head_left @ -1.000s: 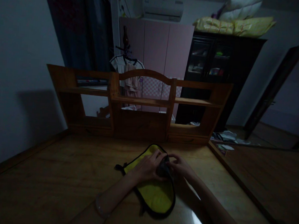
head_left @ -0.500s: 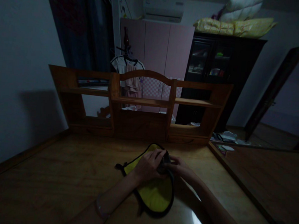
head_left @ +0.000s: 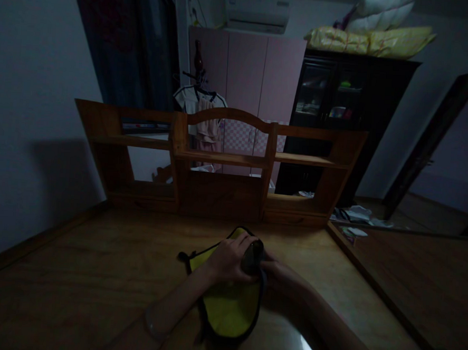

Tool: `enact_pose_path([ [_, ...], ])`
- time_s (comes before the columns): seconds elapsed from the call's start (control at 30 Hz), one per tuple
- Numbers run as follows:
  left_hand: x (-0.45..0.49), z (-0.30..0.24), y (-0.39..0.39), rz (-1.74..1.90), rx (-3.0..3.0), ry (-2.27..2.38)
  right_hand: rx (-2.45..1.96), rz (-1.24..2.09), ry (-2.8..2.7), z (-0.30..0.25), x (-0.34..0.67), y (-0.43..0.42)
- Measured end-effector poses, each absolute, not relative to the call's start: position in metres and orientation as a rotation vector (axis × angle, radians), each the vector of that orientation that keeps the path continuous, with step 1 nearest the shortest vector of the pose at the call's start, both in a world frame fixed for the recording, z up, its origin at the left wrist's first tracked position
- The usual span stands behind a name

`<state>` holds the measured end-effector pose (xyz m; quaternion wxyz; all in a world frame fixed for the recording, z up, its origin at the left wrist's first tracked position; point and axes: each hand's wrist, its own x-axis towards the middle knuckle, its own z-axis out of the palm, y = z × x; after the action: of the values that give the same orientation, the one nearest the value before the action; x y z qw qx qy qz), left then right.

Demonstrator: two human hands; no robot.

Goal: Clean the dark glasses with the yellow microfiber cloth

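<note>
A yellow bag with black edging lies on the wooden desk, a dark tab sticking out at its left corner. Across its upper part rests my left hand, fingers curled around a dark, shiny, rounded object whose kind is too dim to tell. My right hand is closed at the bag's right edge, just beside that object. Its fingertips are partly hidden behind the object and the edging, so what they pinch does not show.
A wooden shelf unit stands along the desk's far side. The wall meets the desk on the left, and a raised wooden rim runs along its right. Beyond are a pink wardrobe and a black cabinet.
The dark object has turned in my left hand and shows a rounder face. My right fingers have slipped from its front to behind it. The bag has shifted slightly left.
</note>
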<state>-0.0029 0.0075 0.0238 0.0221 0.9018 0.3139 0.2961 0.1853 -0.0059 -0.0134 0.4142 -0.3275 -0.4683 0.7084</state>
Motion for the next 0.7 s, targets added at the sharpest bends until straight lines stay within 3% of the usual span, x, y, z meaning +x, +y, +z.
enact_pose_path([
  [0.53,-0.0013,0.0228,0.0055,0.983,2.752,0.944,-0.851,1.67,-1.234,-0.0089,0.1865,-0.0067],
  [0.7,-0.0011,0.0208,0.0054,0.945,2.802,0.91,-0.959,1.428,-1.405,-0.0176,0.1865,0.002],
])
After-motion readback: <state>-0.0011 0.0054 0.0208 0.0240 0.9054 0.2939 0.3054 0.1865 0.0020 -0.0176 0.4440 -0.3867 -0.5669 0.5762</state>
